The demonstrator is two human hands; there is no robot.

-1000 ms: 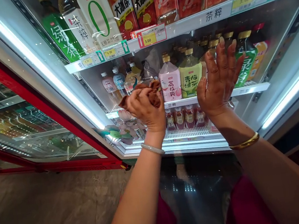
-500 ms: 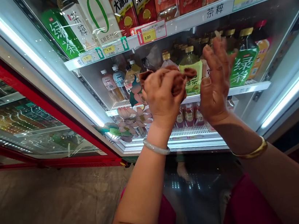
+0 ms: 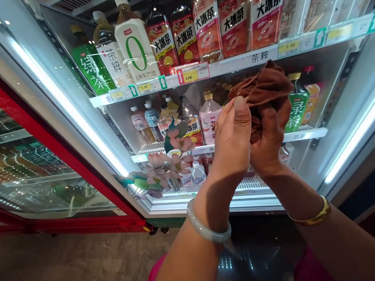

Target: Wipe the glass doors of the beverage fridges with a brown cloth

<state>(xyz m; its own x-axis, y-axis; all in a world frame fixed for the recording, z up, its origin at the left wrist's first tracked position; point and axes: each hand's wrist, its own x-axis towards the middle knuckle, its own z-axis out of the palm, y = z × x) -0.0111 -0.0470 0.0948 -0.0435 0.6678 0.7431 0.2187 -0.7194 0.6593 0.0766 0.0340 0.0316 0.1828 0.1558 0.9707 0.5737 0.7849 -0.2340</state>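
Observation:
A crumpled brown cloth (image 3: 261, 85) is held up before the glass-fronted drinks cooler, a little below the upper shelf edge. My left hand (image 3: 233, 136), with a pale bangle at the wrist, pinches the cloth's left end between thumb and fingers. My right hand (image 3: 269, 134), with a gold bangle at the wrist, is wrapped round the lower part of the bunched cloth, close beside the left. Behind the cloth, part of the middle shelf's bottles is hidden. Flower decals (image 3: 166, 166) show at the left of my left hand.
Large tea bottles (image 3: 162, 42) stand on the upper shelf (image 3: 232, 63), which has price tags. More bottles (image 3: 210, 114) line the middle shelf (image 3: 306, 134), with small ones (image 3: 199, 173) below. At the left is a red-framed cooler door (image 3: 52, 140); a brown floor (image 3: 69, 271) lies below.
My right hand was open and apart; now it grips the cloth. The cloth has moved right from my left fist and is spread more. The view has tilted up, showing more of the upper shelf.

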